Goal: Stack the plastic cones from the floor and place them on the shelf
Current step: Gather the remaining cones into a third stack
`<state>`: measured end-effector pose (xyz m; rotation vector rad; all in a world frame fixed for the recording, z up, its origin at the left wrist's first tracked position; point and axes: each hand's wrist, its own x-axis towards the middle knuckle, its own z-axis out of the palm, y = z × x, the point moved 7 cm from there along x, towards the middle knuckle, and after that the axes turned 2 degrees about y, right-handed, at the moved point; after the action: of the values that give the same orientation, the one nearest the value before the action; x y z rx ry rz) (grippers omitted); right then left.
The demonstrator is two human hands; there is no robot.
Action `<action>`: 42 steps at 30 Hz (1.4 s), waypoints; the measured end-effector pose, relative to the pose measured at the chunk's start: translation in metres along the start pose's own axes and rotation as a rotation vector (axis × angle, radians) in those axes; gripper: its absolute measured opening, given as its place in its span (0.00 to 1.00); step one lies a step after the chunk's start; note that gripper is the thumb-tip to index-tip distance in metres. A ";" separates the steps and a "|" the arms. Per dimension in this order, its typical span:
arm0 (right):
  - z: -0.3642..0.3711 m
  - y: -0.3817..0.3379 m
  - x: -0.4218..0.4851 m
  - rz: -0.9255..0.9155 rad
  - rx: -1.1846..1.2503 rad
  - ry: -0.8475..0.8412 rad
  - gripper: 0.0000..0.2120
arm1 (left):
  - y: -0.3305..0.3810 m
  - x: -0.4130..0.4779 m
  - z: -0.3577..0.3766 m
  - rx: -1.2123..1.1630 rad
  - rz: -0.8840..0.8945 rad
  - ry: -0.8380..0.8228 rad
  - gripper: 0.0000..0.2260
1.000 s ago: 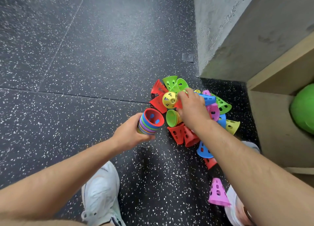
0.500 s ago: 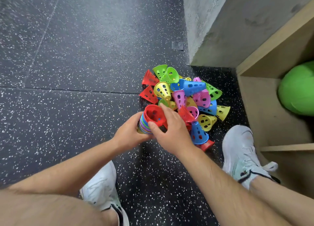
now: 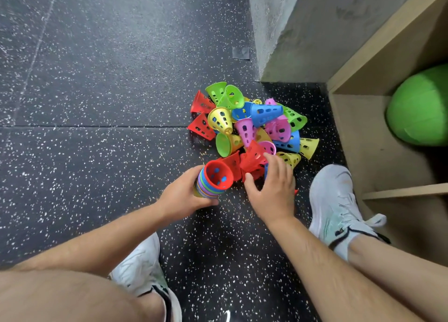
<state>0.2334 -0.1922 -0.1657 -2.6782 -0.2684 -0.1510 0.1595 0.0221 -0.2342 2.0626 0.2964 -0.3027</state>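
— On the floor (image 3: 97, 79), where do the loose cones (image 3: 254, 128) lie?

— Heaped in the corner between the wall (image 3: 291, 31) and the shelf (image 3: 363, 137): red, green, yellow, blue and pink, tumbled on their sides over one another.

— And the stack?

— The stack (image 3: 215, 181) sits in the left hand (image 3: 184, 198), at the heap's near edge. Fingers and thumb wrap round its sides. Its mouth tips up toward the camera, with a red one innermost.

— The right hand?

— The right hand (image 3: 271, 188) is over the heap's near side, just beside the stack. Its fingers curve over a red cone (image 3: 253, 158), with the thumb at that cone's near edge. Whether it truly grips, I cannot tell.

— What is on the shelf?

— A green ball (image 3: 419, 108) in the upper compartment.

— And the feet?

— White shoes. The right shoe (image 3: 337, 200) stands between the right hand and the shelf; the left shoe (image 3: 138, 273) shows below the left forearm.
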 end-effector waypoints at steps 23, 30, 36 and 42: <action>-0.028 0.048 0.004 0.116 0.302 -0.054 0.23 | 0.012 -0.001 0.007 -0.001 0.013 -0.037 0.34; -0.035 -0.001 0.015 -0.036 0.523 -0.181 0.28 | 0.013 0.002 0.007 0.037 0.000 -0.049 0.38; -0.019 -0.025 -0.003 -0.121 0.478 -0.352 0.24 | 0.018 -0.002 0.009 0.092 0.008 -0.076 0.39; -0.006 -0.028 -0.016 -0.275 0.298 -0.423 0.24 | 0.017 -0.007 0.010 0.090 0.022 -0.076 0.36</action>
<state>0.2111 -0.1731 -0.1511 -2.3405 -0.7296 0.3516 0.1577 0.0042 -0.2230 2.1352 0.2165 -0.3865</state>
